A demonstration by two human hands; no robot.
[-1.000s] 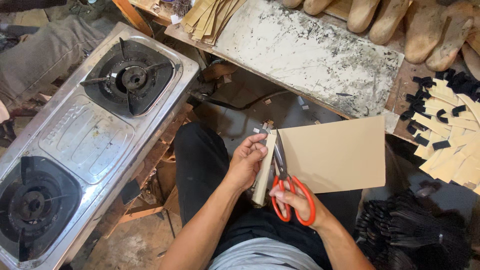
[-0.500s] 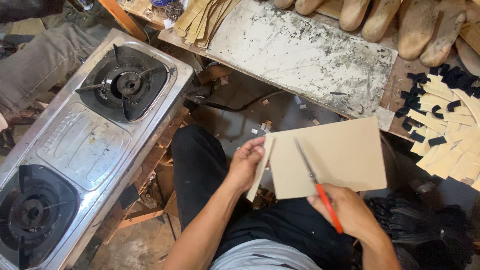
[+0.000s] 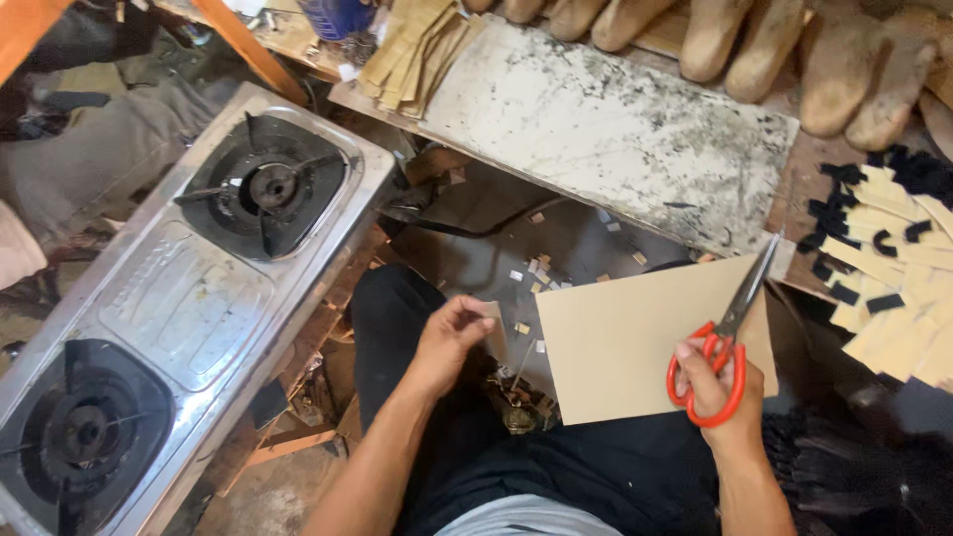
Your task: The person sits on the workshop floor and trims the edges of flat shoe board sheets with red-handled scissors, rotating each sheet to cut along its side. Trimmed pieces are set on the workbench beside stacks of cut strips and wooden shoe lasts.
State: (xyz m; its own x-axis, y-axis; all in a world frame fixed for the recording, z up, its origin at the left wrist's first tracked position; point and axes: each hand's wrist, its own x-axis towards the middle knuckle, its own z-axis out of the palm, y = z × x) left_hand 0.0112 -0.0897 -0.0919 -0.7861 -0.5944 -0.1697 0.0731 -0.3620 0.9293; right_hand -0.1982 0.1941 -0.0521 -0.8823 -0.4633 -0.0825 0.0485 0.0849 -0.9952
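My left hand (image 3: 449, 339) pinches a narrow tan card strip (image 3: 493, 330) above my dark-trousered lap. A gap separates the strip from the large tan card sheet (image 3: 625, 342), which lies across my lap. My right hand (image 3: 723, 389) is at the sheet's right edge, its fingers through the handles of orange-handled scissors (image 3: 733, 333). The blades are nearly closed and point up and away past the sheet's top right corner.
A steel two-burner gas stove (image 3: 199, 298) lies to the left. Beyond my knees is a stained white slab (image 3: 606, 129) with a stack of tan strips (image 3: 417, 50) and several shoe lasts (image 3: 794, 50) behind it. Cut tan and black pieces (image 3: 893, 268) pile up at right. Small scraps (image 3: 536, 268) litter the floor.
The strip has come free of the sheet and my left hand has carried it left. My right hand has moved the scissors from the sheet's left edge to its right edge.
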